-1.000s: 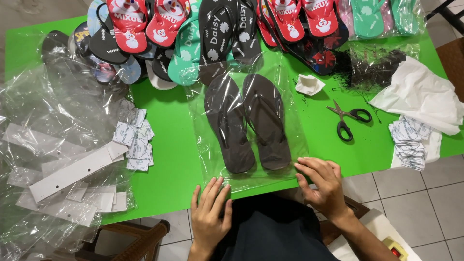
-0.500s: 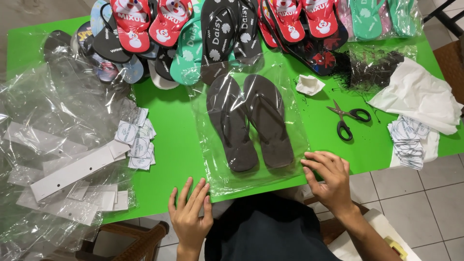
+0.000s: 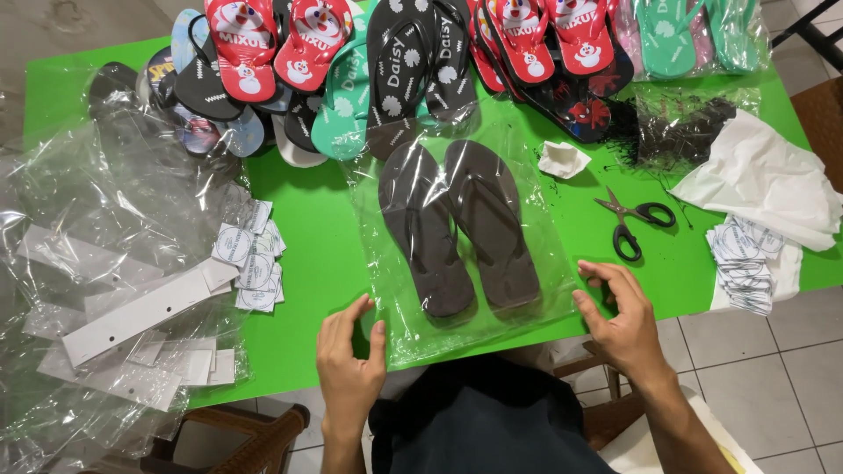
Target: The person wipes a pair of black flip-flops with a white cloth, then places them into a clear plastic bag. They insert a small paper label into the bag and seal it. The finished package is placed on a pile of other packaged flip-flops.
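A pair of dark grey flip-flops (image 3: 461,228) lies side by side inside a clear plastic bag (image 3: 544,219) on the green table (image 3: 320,263), toes toward me. My left hand (image 3: 349,360) rests at the bag's near-left corner, fingers apart, its thumb at the bag's edge. My right hand (image 3: 619,312) sits at the bag's near-right edge, fingers curled loosely and touching the plastic. Neither hand grips anything that I can make out.
Several bagged flip-flops (image 3: 395,61) in red, teal and black crowd the table's far side. Clear bags and white card strips (image 3: 140,312) pile up at left, beside round paper labels (image 3: 250,259). Black scissors (image 3: 637,219), white cloth (image 3: 760,180) and more labels (image 3: 746,259) lie at right.
My left hand moved from my lap up to the bag's near-left corner. My right hand shifted slightly outward along the bag's right edge. The flip-flops stayed in place.
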